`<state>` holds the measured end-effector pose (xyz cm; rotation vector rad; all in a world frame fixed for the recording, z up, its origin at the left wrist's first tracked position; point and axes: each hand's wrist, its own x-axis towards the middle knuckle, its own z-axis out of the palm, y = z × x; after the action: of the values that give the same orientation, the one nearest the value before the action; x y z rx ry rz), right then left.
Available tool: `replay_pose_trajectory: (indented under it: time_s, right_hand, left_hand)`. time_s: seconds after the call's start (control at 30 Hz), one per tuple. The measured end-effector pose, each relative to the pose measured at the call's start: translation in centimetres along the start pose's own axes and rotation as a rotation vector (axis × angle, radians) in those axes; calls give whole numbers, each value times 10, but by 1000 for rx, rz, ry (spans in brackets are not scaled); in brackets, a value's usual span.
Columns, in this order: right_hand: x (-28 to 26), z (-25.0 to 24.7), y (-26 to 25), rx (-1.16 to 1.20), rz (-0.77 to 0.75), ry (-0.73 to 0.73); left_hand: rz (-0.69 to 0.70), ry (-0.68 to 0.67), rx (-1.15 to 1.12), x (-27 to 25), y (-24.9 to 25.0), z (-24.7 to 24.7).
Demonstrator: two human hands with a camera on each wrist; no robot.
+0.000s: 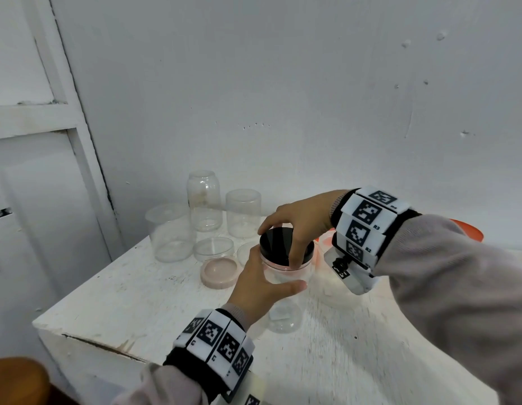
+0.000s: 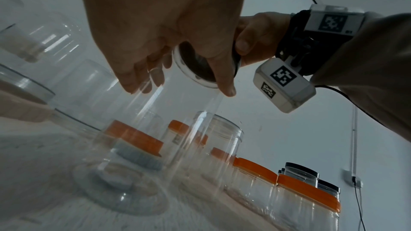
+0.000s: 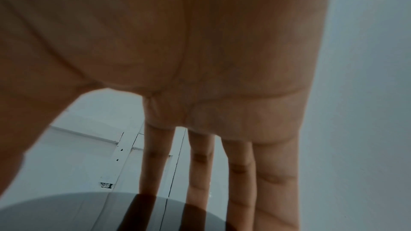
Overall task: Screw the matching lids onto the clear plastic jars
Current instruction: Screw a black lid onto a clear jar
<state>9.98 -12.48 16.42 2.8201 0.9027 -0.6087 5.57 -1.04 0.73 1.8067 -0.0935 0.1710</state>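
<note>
A clear plastic jar (image 1: 283, 314) stands on the white table (image 1: 143, 302) near its middle. My left hand (image 1: 268, 283) grips the jar's upper wall, thumb in front, fingers behind. A black lid (image 1: 272, 247) sits on the jar's mouth. My right hand (image 1: 287, 236) comes from above and holds the lid's rim between thumb and fingers. The left wrist view shows the jar (image 2: 155, 129) from below, with the lid (image 2: 198, 62) under my left hand (image 2: 177, 69). In the right wrist view my fingers (image 3: 240, 173) reach down to the lid (image 3: 77, 213).
Three open clear jars (image 1: 169, 232) (image 1: 204, 200) (image 1: 243, 213) stand at the table's back left. A clear lid (image 1: 213, 248) and a pink lid (image 1: 220, 271) lie before them. Orange-lidded jars (image 2: 309, 189) and black-lidded jars (image 2: 302, 170) stand to the right. The wall is close behind.
</note>
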Motion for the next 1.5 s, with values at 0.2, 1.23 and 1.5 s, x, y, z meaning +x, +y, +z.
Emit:
replay_pose_trajectory:
  time_s: [0.2, 1.23, 1.5]
  right_hand:
    - [0, 0, -1, -6, 0, 32]
    - [3, 0, -4, -47, 19, 26]
    - [3, 0, -2, -50, -3, 46]
  left_hand:
    - [3, 2, -5, 1, -1, 0]
    - [6, -4, -1, 1, -2, -1]
    - [4, 3, 12, 1, -4, -1]
